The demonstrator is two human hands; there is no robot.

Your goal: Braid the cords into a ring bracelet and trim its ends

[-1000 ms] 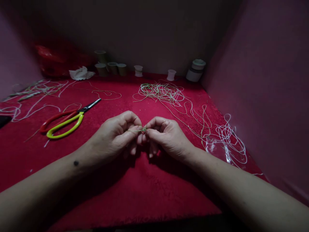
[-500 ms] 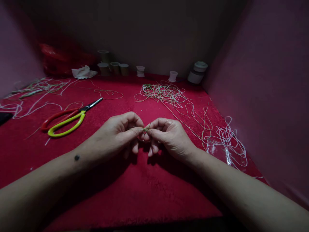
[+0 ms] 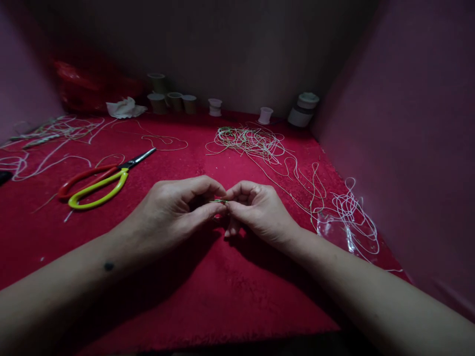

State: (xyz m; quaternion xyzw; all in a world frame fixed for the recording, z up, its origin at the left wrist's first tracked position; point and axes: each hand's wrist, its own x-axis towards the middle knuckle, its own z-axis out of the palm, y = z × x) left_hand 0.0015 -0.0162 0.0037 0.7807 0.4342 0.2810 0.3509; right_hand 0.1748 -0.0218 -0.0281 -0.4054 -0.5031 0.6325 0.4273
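Observation:
Both hands meet over the red cloth (image 3: pixel 208 296), fingertips close together. Between them is a small piece of green cord (image 3: pixel 219 201), mostly hidden by the fingers. My right hand (image 3: pixel 258 210) pinches it between thumb and forefinger. My left hand (image 3: pixel 181 205) has its thumb below and its forefinger above the cord, curled round it. To the left lie scissors with a red and a yellow handle (image 3: pixel 98 194), blades slightly apart or closed, pointing away. Beyond the hands is a tangle of green and white cord (image 3: pixel 252 141).
Several spools (image 3: pixel 157 104) line the back wall, with a lidded jar (image 3: pixel 304 110) at right. A red plastic bag (image 3: pixel 85 86) and crumpled tissue (image 3: pixel 126 107) sit back left. White cord (image 3: pixel 351 210) and a clear bag (image 3: pixel 330 229) lie right; more cord (image 3: pixel 63 128) lies left.
My left hand has turned, with its forefinger now reaching over to the right fingertips and its lower fingers hidden. Less of the green cord shows. The view has shifted slightly.

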